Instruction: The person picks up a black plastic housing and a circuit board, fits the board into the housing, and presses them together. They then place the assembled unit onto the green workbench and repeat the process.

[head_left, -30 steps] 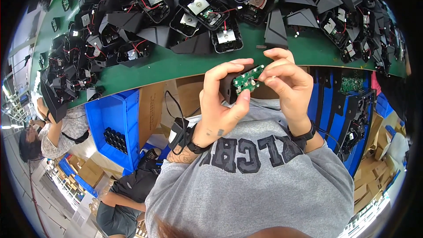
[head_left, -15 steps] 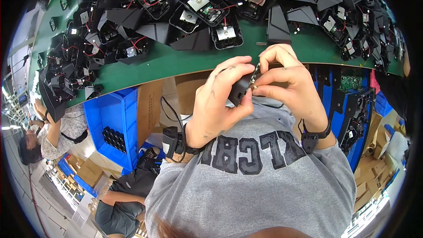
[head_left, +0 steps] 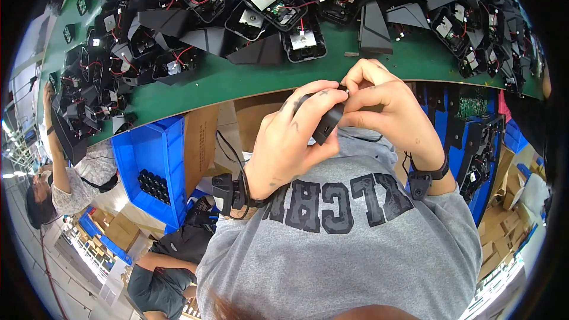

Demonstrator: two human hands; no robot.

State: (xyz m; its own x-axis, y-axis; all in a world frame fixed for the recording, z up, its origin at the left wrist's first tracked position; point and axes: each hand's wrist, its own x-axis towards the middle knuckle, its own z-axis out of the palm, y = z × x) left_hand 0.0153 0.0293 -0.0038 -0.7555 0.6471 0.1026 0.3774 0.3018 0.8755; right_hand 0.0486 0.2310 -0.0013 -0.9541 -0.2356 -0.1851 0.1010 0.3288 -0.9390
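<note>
In front of my chest, just off the table's near edge, my left hand point(head_left: 295, 136) is closed around a small black plastic housing point(head_left: 328, 125). The housing is tilted, and a small slot shows in its lower end. My right hand point(head_left: 384, 102) is closed in a pinch at the housing's upper right edge. What its fingertips grip is hidden, and I cannot see inside the housing. Beyond my hands, a black wedge-shaped cover point(head_left: 374, 28) lies on the green table point(head_left: 237, 77), near a small grey strip point(head_left: 351, 54).
Open black housings point(head_left: 269, 0) with metal plates and red wires crowd the table's far side. A blue bin point(head_left: 148, 169) holding black parts stands at left below the table, a blue rack point(head_left: 453, 142) at right. A co-worker point(head_left: 83, 172) reaches to the table's left end.
The housing has turned in my left hand, and the green circuit board that showed between my hands is now out of sight. The co-worker's arm at left has reached up along the table.
</note>
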